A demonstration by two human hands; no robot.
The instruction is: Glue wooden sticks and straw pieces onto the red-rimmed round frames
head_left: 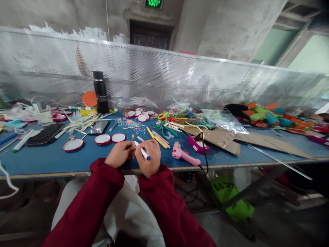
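Both my hands meet at the near edge of the blue table (46, 157), in dark red sleeves. My right hand (149, 156) grips a white marker pen (143, 152) with a blue end. My left hand (120, 153) pinches a thin stick (133, 140) that stands up between the two hands. The pen's tip points at that stick. A pink glue gun (183, 155) lies just right of my right hand, with a black cord running off the table edge.
Red-rimmed round lids (102, 139) and loose sticks (84, 121) lie to the left, with a black flask (100, 92) behind them. Cardboard pieces (231, 139), coloured strips and a plastic bag sit to the right. A perforated metal screen (164, 75) backs the table.
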